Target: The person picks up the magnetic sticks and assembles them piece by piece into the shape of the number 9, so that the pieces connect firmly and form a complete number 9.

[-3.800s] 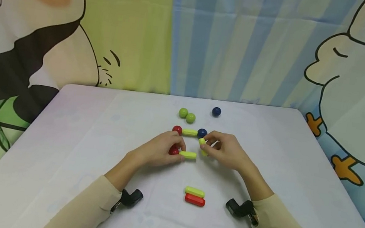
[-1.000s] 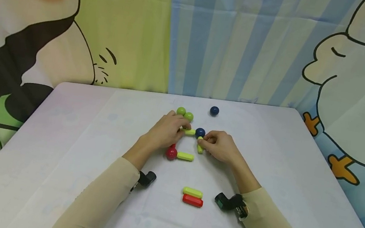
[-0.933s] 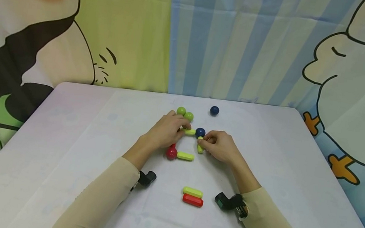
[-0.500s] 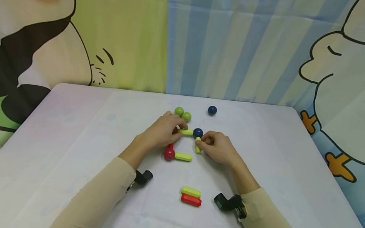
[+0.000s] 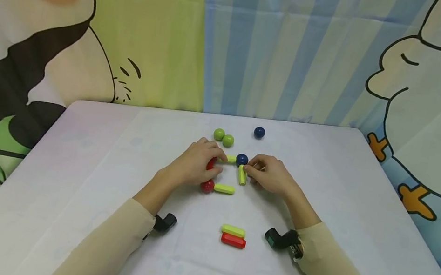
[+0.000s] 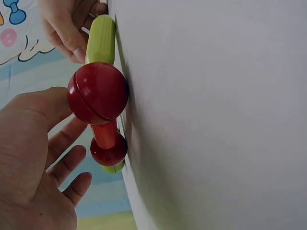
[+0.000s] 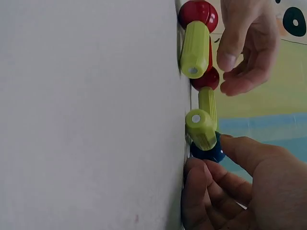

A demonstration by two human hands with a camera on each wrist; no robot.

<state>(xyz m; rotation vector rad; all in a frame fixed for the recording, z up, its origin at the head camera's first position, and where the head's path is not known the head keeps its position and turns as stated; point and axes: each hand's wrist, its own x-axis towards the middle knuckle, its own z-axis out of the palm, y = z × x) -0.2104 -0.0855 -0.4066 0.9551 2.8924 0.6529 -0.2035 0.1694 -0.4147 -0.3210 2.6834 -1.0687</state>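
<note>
My left hand [image 5: 196, 164] is around the left side of a shape of building balls and sticks, thumb and fingers apart. A red stick [image 6: 104, 135] joins a near red ball [image 6: 98, 92] to a far one [image 7: 205, 79]. The near ball bears a yellow-green stick [image 5: 224, 189] pointing right; another far yellow-green stick [image 5: 231, 159] leads to a blue ball [image 5: 242, 160]. From it a third yellow-green stick [image 5: 242, 175] points toward the person, its metal-tipped end free. My right hand [image 5: 270, 175] has its fingertips right beside that ball, thumb and fingers parted.
Two green balls [image 5: 228, 141] and a loose blue ball [image 5: 259, 132] lie at the back of the white table [image 5: 112, 188]. Nearer the person, a yellow-green stick [image 5: 233, 230] lies against a red stick [image 5: 233, 240]. A printed curtain [image 5: 247, 66] hangs behind.
The right thumb and fingers have drawn off the yellow-green stick, which now sits below the blue ball. The left hand has shifted back toward the person, from the far stick to beside the red one.
</note>
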